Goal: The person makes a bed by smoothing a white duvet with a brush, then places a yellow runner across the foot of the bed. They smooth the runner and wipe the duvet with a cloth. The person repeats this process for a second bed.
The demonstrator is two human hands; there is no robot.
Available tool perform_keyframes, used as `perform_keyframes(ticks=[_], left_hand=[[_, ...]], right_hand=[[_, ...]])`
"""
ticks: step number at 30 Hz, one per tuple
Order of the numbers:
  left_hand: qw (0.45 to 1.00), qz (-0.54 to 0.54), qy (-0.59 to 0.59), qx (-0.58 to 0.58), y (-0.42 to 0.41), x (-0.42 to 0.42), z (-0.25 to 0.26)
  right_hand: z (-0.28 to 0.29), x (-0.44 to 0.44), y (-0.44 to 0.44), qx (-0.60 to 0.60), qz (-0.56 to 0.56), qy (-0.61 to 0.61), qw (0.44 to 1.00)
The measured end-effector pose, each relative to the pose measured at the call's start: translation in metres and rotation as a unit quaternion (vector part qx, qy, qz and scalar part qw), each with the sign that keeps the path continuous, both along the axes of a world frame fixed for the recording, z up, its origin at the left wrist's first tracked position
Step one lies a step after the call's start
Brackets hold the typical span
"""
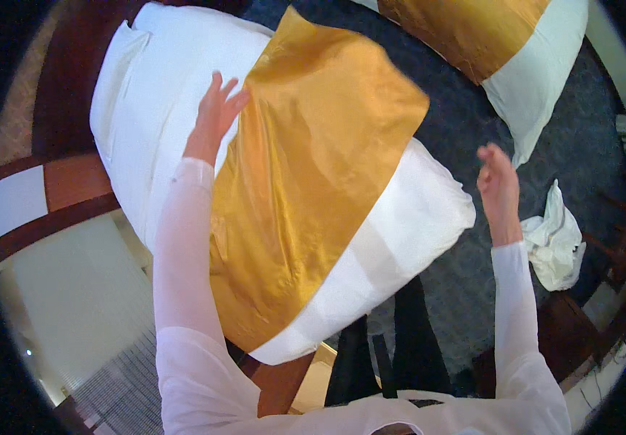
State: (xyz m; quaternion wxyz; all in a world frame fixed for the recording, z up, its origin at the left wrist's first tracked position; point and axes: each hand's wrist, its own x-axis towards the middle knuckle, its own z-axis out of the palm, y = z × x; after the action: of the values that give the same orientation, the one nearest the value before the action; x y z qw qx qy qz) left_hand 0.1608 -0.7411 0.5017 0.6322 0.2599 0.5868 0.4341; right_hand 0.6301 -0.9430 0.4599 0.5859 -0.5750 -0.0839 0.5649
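Note:
A bed with white bedding (182,60) lies before me, and a shiny gold bed runner (318,163) crosses it. One corner of the runner is raised in a wavy fold on the far right side. My left hand (217,111) hovers at or just above the runner's left edge, fingers apart; whether the fingertips touch the fabric, I cannot tell. To the right, beyond the bed's corner, my right hand (499,190) is in the air over the carpet, its fingers loosely bent with nothing visible in them.
A second bed with a gold runner (465,32) stands at the upper right. A crumpled white cloth or bag (555,244) lies on the dark patterned carpet (454,304). Dark wooden furniture (82,179) adjoins the bed at left, with a pale panel (79,288) below it.

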Motion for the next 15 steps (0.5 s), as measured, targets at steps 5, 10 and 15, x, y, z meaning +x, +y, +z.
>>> perform_keyframes(ticks=[5, 10, 15], left_hand=[[0.969, 0.071, 0.226, -0.069, -0.033, -0.05, -0.016], [0.93, 0.11, 0.314, -0.157, -0.056, -0.084, -0.044], [0.92, 0.009, 0.371, -0.125, -0.052, -0.072, -0.058]], right_hand=[[-0.036, -0.056, -0.059, -0.19, 0.207, 0.014, 0.959], [-0.067, -0.16, -0.011, -0.252, 0.209, 0.073, 0.942], [-0.072, -0.152, 0.013, -0.18, -0.033, -0.017, 0.983]])
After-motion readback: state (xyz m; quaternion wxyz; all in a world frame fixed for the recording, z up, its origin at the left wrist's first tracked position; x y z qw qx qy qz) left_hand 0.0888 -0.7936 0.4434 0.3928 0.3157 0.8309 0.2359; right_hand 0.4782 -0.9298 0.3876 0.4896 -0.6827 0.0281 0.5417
